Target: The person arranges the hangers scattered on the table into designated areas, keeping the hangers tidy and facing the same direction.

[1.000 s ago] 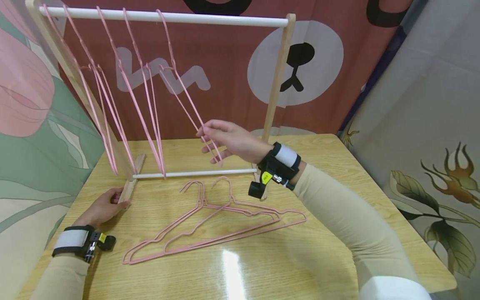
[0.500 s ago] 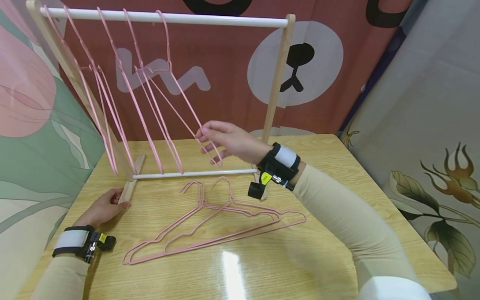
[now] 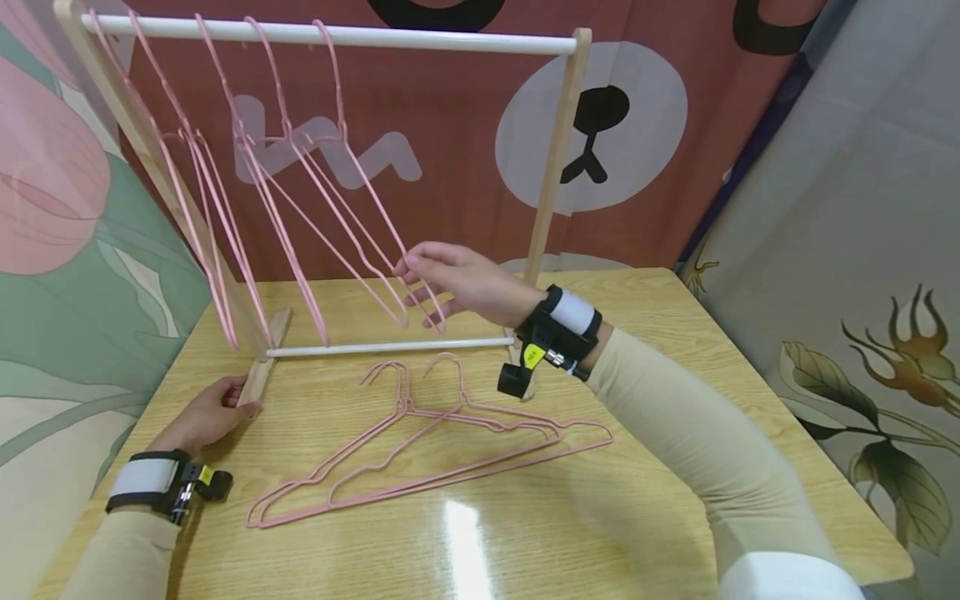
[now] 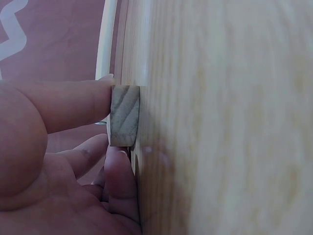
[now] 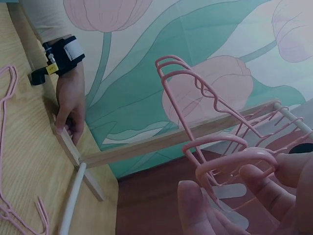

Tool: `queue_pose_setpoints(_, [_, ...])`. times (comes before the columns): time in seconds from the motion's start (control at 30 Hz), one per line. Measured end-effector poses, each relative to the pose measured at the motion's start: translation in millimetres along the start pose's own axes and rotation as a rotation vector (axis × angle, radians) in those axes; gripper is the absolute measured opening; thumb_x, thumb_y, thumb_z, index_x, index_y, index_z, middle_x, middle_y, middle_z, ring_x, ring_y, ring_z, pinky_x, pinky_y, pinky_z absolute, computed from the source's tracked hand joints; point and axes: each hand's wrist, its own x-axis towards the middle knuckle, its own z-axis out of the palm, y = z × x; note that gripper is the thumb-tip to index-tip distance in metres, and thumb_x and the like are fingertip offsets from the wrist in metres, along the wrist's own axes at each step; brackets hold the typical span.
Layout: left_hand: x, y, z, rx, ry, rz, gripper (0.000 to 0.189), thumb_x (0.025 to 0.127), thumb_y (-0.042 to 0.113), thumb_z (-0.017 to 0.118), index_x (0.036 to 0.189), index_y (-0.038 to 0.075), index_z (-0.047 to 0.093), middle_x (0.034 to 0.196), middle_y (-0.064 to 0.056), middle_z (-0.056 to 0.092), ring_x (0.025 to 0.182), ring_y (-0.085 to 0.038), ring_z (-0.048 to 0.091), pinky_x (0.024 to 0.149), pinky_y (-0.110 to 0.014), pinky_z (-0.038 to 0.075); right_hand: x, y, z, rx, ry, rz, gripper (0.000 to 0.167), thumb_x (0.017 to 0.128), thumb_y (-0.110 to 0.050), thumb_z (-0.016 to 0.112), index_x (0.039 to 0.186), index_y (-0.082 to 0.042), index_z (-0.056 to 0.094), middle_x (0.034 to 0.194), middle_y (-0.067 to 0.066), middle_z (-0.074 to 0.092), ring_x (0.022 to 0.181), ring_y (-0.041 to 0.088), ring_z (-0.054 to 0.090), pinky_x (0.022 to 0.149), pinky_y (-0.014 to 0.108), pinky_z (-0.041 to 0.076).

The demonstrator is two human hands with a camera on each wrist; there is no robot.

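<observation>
My right hand pinches the lower end of a pink wire hanger, the rightmost on the white rail; its hook stays over the rail. In the right wrist view, thumb and fingers are around the rounded end of that hanger. Just left of it hangs another pink hanger, its lower corner swung out close to the fingers. My left hand grips the front end of the rack's wooden foot; the left wrist view shows the foot's square end between thumb and fingers.
Several more pink hangers hang at the left of the rail. Loose pink hangers lie overlapping on the wooden table in front of the rack. A lower white bar joins the feet, and a wooden post stands at the right.
The hanger left of the pinched one has swung its lower end right, toward my right hand. The pinched hanger has turned slightly. Both hands keep almost the same places.
</observation>
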Motion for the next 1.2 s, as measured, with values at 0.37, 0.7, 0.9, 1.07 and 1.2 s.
queue_pose_setpoints(0.37, [2.9,-2.2,0.6,0.000,0.004,-0.001,0.062,0.104,0.015,0.057,0.141,-0.024,0.028,0.115,-0.030,0.048,0.103,-0.039,0.047,0.078,-0.032,0.041,-1.3,1.7,-2.1,-0.025,-0.001,-0.004,0.035,0.112,-0.023,0.040,0.129,0.005,0.053,0.131,0.015,0.057,0.115,0.035,0.061,0.077,0.041,0.058])
queue_pose_setpoints(0.7, [3.4,-4.0,1.3,-0.001,-0.003,-0.010,0.063,0.104,0.016,0.057,0.142,-0.024,0.027,0.116,-0.031,0.047,0.103,-0.039,0.046,0.079,-0.034,0.040,-4.8,2.9,-4.8,-0.023,0.023,0.033,0.040,0.112,-0.029,0.040,0.135,0.001,0.052,0.136,0.016,0.056,0.118,0.032,0.060,0.081,0.043,0.057])
queue_pose_setpoints(0.9, [3.8,-5.9,2.2,0.004,0.001,-0.006,0.063,0.104,0.016,0.057,0.142,-0.023,0.028,0.115,-0.029,0.047,0.103,-0.038,0.047,0.079,-0.033,0.040,-9.8,7.3,-12.1,-0.009,0.060,0.046,0.040,0.112,-0.030,0.040,0.134,0.002,0.053,0.137,0.015,0.055,0.118,0.032,0.061,0.086,0.047,0.056])
queue_pose_setpoints(1.07, [3.6,-6.7,1.5,0.003,-0.004,-0.010,0.063,0.104,0.017,0.057,0.143,-0.023,0.028,0.116,-0.030,0.048,0.103,-0.040,0.047,0.080,-0.035,0.041,-16.0,14.7,-23.2,-0.047,0.075,0.038,0.042,0.111,-0.030,0.041,0.134,0.003,0.053,0.137,0.015,0.055,0.121,0.032,0.060,0.086,0.044,0.057])
queue_pose_setpoints(1.2, [3.0,-5.2,1.2,0.001,-0.004,-0.019,0.063,0.104,0.017,0.057,0.143,-0.023,0.028,0.117,-0.031,0.047,0.103,-0.040,0.047,0.080,-0.035,0.041,-22.1,22.0,-32.0,-0.095,0.072,0.038,0.037,0.111,-0.026,0.043,0.132,0.002,0.055,0.132,0.017,0.058,0.120,0.034,0.060,0.087,0.044,0.057])
